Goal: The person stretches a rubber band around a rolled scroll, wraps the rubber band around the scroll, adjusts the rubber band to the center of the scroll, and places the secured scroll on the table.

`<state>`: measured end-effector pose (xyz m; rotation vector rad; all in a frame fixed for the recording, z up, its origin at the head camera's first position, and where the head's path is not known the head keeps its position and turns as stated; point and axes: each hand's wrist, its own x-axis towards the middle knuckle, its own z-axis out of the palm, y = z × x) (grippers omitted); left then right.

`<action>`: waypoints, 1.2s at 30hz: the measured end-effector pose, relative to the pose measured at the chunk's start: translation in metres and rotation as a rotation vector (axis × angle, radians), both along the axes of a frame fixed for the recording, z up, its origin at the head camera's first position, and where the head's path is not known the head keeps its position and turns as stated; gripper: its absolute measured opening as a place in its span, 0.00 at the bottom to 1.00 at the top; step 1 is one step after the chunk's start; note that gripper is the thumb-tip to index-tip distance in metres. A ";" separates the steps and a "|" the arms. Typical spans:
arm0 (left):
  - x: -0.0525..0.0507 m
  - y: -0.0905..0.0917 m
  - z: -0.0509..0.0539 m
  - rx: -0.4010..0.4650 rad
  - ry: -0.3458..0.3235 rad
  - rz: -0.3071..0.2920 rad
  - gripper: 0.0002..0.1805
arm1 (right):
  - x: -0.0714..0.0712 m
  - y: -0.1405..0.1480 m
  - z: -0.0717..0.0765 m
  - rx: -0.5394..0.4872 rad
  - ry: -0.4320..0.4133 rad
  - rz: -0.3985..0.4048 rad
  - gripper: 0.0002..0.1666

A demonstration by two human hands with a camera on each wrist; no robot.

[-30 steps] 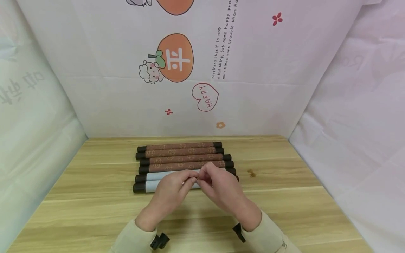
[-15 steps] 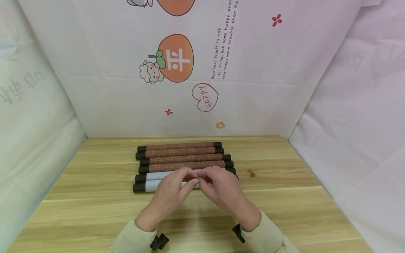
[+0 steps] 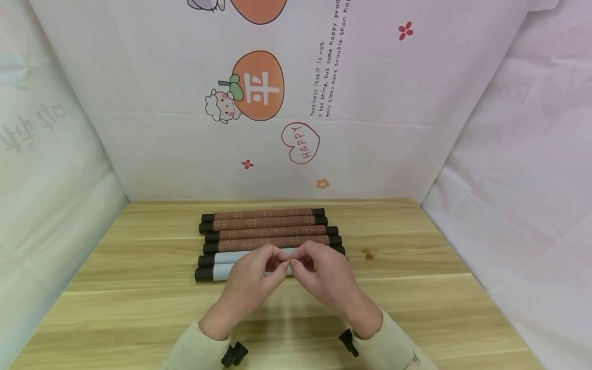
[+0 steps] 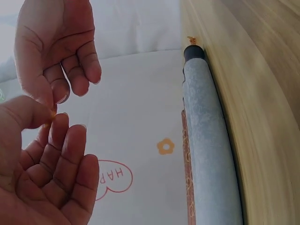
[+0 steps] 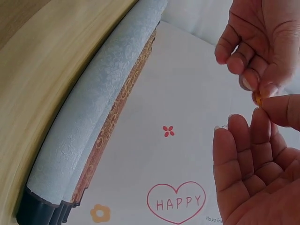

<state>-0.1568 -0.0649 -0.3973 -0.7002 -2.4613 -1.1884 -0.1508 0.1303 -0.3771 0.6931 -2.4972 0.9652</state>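
Note:
My left hand [image 3: 246,276] and right hand [image 3: 329,275] meet fingertip to fingertip above the front of a row of rolled scrolls. Between thumb and index finger, each hand pinches a tiny amber-orange thing [image 5: 257,98], mostly hidden by the fingertips; it looks thin and soft, and its kind is unclear. Other fingers are loosely bent in both wrist views. Under the hands lie light blue scrolls [image 3: 224,272] with black end knobs. Behind them, several brown patterned scrolls [image 3: 252,222] lie side by side, also black-ended.
A small heap of thin amber-orange bits [image 3: 367,253] lies right of the scrolls on the wooden table [image 3: 416,308]. White printed cloth [image 3: 370,154] closes off the back and both sides.
Both hands stay in nearly the same place. The right index finger has bent and shifted slightly, and the fingertips still meet around the small thing.

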 end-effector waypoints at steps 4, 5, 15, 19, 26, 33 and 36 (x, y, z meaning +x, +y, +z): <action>0.000 -0.001 -0.002 -0.069 0.054 0.037 0.07 | 0.003 -0.003 0.001 -0.070 -0.112 -0.004 0.04; 0.000 -0.001 -0.002 -0.080 0.070 0.038 0.08 | 0.004 -0.004 0.001 -0.090 -0.137 0.003 0.04; 0.005 -0.002 0.004 0.190 -0.095 0.003 0.07 | 0.006 -0.011 0.000 -0.140 -0.187 0.053 0.03; 0.005 -0.001 0.006 0.273 -0.158 -0.044 0.07 | 0.006 -0.012 0.000 -0.116 -0.195 0.081 0.05; 0.005 -0.001 0.007 0.225 -0.199 -0.018 0.07 | 0.005 -0.011 -0.001 -0.115 -0.182 0.058 0.06; 0.004 -0.005 0.008 0.272 -0.236 -0.044 0.09 | 0.002 -0.007 -0.002 -0.117 -0.192 0.032 0.05; 0.004 -0.005 0.009 0.290 -0.251 -0.061 0.10 | 0.001 -0.006 -0.002 -0.125 -0.199 0.035 0.03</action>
